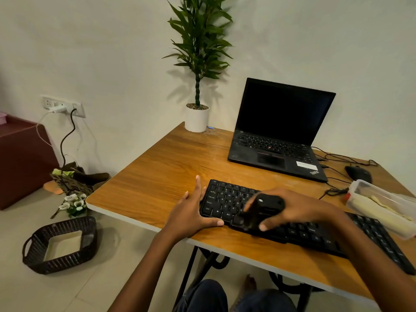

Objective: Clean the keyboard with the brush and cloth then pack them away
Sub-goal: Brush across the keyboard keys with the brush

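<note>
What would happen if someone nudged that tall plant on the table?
The plant would probably tip rather than slide: its leafy stem rises far above a small white pot. The pot stands near the table's back corner, so it might fall off the edge. Pebbles on top may add steadying weight.

Table point(157, 172) w/ kbd point(315, 235), laptop point(279, 140), mouse point(358, 174), pot point(197, 119), box point(382, 206).

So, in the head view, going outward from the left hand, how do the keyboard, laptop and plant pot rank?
1. keyboard, touching the left hand.
2. laptop, farther back, to the right.
3. plant pot, at the table's far corner.
</note>
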